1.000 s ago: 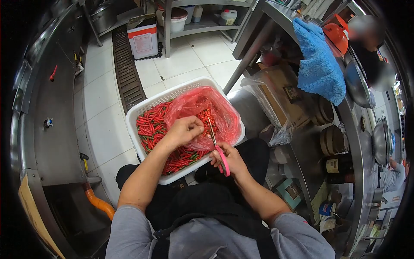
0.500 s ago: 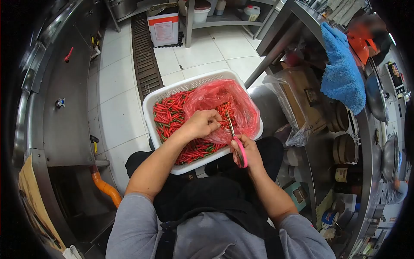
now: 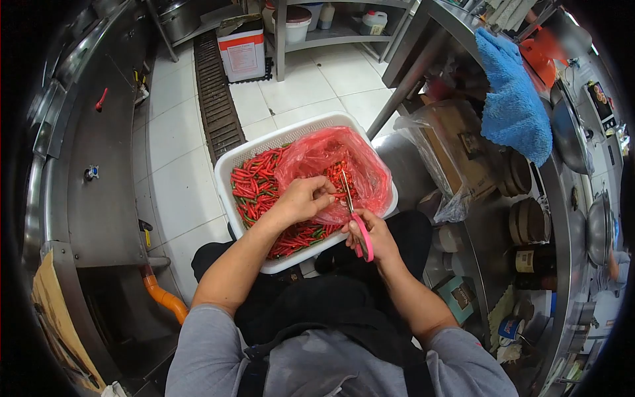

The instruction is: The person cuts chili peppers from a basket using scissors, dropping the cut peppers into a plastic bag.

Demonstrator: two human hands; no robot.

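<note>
A white perforated basket (image 3: 281, 135) carries the things, its far rim beyond both hands' fingers. Whole chillies (image 3: 254, 182), mostly red with some green, fill its side left of the left fingers (image 3: 323, 187) and reach beneath them. An open red plastic bag (image 3: 304, 155) lies inside too — just beyond the right fingers (image 3: 368, 214). The tiled floor (image 3: 175, 155) shows farther out — the basket's underside is hidden.

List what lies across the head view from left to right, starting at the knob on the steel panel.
Knob, orange pipe, floor drain grate, left hand, right hand holding pink-handled scissors, blue towel.
</note>
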